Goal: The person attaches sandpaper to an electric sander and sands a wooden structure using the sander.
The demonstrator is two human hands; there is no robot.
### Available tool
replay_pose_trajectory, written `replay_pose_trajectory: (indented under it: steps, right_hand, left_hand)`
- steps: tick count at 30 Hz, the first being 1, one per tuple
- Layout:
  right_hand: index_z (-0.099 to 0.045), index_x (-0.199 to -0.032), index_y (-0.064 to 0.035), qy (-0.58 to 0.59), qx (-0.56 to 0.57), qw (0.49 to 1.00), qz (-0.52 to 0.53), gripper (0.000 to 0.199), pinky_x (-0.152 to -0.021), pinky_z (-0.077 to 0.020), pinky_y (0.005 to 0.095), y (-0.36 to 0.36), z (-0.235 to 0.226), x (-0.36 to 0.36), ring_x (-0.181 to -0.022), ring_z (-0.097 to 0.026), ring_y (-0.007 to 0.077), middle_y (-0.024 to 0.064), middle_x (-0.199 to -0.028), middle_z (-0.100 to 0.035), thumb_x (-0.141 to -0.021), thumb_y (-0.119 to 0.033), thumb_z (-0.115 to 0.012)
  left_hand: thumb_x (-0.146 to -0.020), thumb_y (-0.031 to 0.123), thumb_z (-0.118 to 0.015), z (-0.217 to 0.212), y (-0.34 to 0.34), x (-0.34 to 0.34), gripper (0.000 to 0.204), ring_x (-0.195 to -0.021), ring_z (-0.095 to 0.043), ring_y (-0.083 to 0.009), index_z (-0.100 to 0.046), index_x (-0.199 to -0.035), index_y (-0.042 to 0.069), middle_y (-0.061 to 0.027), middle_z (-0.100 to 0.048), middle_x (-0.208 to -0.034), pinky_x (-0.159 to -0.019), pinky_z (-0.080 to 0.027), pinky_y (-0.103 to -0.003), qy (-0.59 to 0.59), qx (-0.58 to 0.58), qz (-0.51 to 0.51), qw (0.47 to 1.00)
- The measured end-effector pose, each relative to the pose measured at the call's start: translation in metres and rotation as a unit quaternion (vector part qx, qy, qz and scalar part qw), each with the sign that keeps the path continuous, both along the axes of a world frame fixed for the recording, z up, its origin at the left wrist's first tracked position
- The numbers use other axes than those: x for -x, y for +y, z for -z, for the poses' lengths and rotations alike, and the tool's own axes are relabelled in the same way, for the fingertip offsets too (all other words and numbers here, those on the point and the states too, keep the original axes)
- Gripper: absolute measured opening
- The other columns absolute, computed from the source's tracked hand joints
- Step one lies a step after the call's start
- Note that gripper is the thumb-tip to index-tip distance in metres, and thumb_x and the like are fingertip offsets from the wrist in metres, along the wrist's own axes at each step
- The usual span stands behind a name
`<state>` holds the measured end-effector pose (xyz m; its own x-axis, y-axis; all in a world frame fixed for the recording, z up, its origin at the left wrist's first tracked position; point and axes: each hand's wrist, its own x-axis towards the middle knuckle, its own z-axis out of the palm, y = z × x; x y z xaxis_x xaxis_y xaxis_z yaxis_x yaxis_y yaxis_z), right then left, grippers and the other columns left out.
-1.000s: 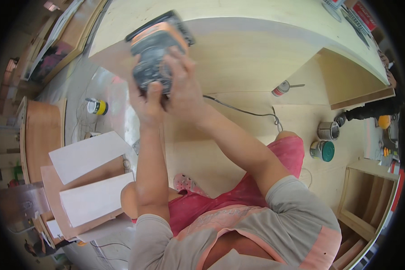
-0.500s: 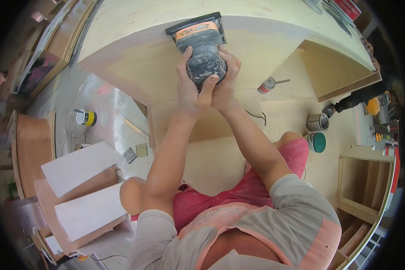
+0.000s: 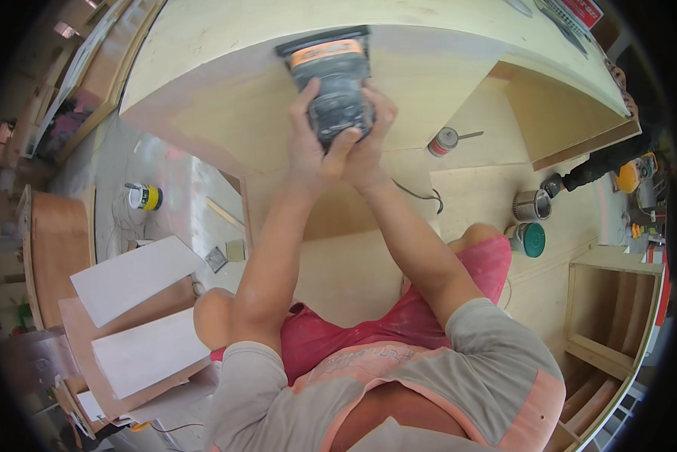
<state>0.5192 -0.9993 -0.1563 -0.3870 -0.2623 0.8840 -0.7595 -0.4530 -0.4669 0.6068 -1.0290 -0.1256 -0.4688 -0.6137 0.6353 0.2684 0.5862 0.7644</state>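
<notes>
Gripping a sander (image 3: 332,79) with both hands, the person presses it flat against a large pale plywood panel (image 3: 203,90). The left hand (image 3: 308,143) wraps the dark body from the left, fingers (image 3: 302,102) curled shut around it, thumb lying across the rear. The right hand (image 3: 368,139) clasps the other side, fingers closed on the housing, and the two hands touch each other behind the tool. The sander sits near the panel's upper edge, its orange band and black base plate pointing away from the person.

Both forearms rise from the lower edge and meet at the tool. The person sits on a plywood floor (image 3: 474,188) in a grey and pink shirt and red shorts, knees bent to either side.

On the floor to the right, a small red-topped can (image 3: 443,142) lies near the panel, and a metal tin (image 3: 532,205) stands just beside a green-lidded tin (image 3: 529,239). A black cord (image 3: 417,194) curls below the right wrist. Left of the person, a yellow-banded tin (image 3: 143,197) stands on a glossy sheet, with two white boards (image 3: 139,279) stacked nearer. An open wooden box (image 3: 613,301) stands at far right.
</notes>
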Motion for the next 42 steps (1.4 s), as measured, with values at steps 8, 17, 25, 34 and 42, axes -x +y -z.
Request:
replay_pose_trajectory:
  steps: [8,17,25,34,42]
  right_hand:
    - [-0.036,-0.127,0.0041,-0.011,0.024,1.000,0.005,0.057,-0.097,-0.0401,0.0448,-0.003,-0.024,0.002,-0.115,-0.045,0.0349,0.0232,-0.128,-0.040,-0.087,-0.026,-0.062]
    - [-0.040,-0.125,0.0035,0.015,-0.002,0.998,-0.065,0.059,-0.096,-0.0400,0.0459,-0.016,-0.001,-0.034,-0.115,-0.046,0.0385,0.0243,-0.123,-0.045,-0.080,-0.022,-0.070]
    - [-0.034,-0.128,0.0054,-0.095,0.039,0.994,-0.023,0.060,-0.100,-0.0329,0.0436,-0.008,0.002,-0.012,-0.118,-0.040,0.0364,0.0246,-0.123,-0.042,-0.086,-0.028,-0.061]
    - [-0.032,-0.130,-0.0037,-0.008,0.005,1.000,0.029,0.056,-0.096,-0.0393,0.0408,-0.010,-0.016,-0.008,-0.117,-0.042,0.0308,0.0199,-0.133,-0.032,-0.089,-0.028,-0.061]
    - [-0.040,-0.130,-0.0028,-0.556,0.058,0.648,-0.517,0.045,-0.100,-0.0343,0.0424,0.017,-0.017,0.020,-0.120,-0.037,0.0330,0.0199,-0.128,-0.033,-0.091,-0.016,-0.055]
  left_hand:
    - [-0.089,0.039,-0.062,-0.028,0.001,0.000,0.073,-0.112,-0.052,-0.0267,-0.027,-0.139,-0.001,-0.0206,-0.045,-0.126,-0.095,-0.042,-0.037,-0.026,0.023,-0.045,0.998]
    - [-0.088,0.042,-0.062,0.016,-0.011,-0.030,0.076,-0.109,-0.054,-0.0288,-0.026,-0.139,-0.001,-0.0232,-0.048,-0.122,-0.092,-0.045,-0.038,0.097,-0.035,-0.088,0.991]
    - [-0.088,0.035,-0.064,-0.018,0.007,0.000,0.070,-0.106,-0.055,-0.0268,-0.029,-0.138,-0.001,-0.0215,-0.050,-0.123,-0.091,-0.045,-0.037,-0.052,0.044,-0.077,0.995]
    - [-0.087,0.031,-0.066,-0.030,0.011,0.008,0.067,-0.105,-0.056,-0.0244,-0.033,-0.137,0.001,-0.0194,-0.055,-0.116,-0.090,-0.046,-0.035,0.070,-0.023,-0.048,0.996]
    - [-0.074,0.037,-0.075,-0.053,0.051,0.058,0.090,-0.089,-0.056,-0.0374,-0.027,-0.137,-0.005,-0.0234,-0.056,-0.098,-0.079,-0.043,-0.048,-0.107,0.155,-0.266,0.945]
